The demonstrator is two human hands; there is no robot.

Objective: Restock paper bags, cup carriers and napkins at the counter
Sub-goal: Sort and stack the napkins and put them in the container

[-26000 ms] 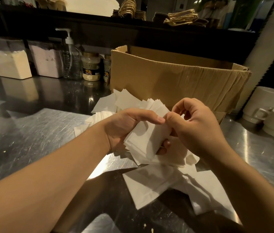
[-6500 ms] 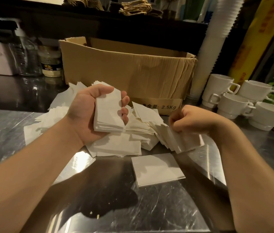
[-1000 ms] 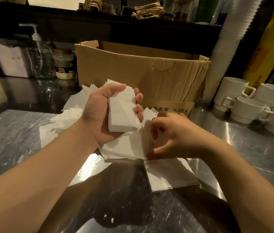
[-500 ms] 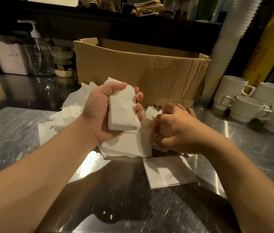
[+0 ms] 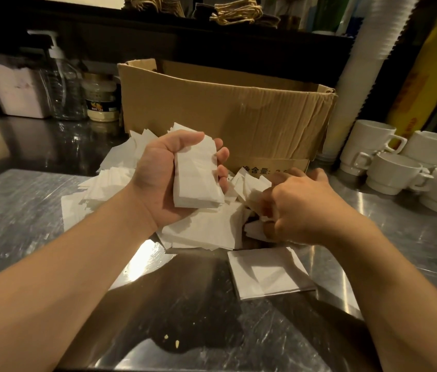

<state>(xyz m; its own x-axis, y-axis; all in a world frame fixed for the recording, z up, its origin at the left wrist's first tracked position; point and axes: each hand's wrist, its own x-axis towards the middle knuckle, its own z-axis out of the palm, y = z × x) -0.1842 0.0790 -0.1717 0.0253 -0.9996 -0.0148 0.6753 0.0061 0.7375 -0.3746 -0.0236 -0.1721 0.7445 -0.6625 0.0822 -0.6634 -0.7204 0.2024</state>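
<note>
White folded paper napkins (image 5: 201, 232) lie heaped on the steel counter (image 5: 24, 210); the left hand (image 5: 166, 178) grips a squared stack (image 5: 197, 178), the right hand (image 5: 300, 205) pinches loose ones.

The left hand (image 5: 163, 178) grips a neat napkin stack (image 5: 197, 178); the right hand (image 5: 300, 205) pinches loose napkins (image 5: 204, 229) on the worktop (image 5: 24, 210).

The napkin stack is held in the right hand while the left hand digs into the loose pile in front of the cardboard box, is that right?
Not quite: the hands are swapped. The head view shows the napkin stack held in the left hand, while the right hand digs into the loose pile in front of the cardboard box.
</note>
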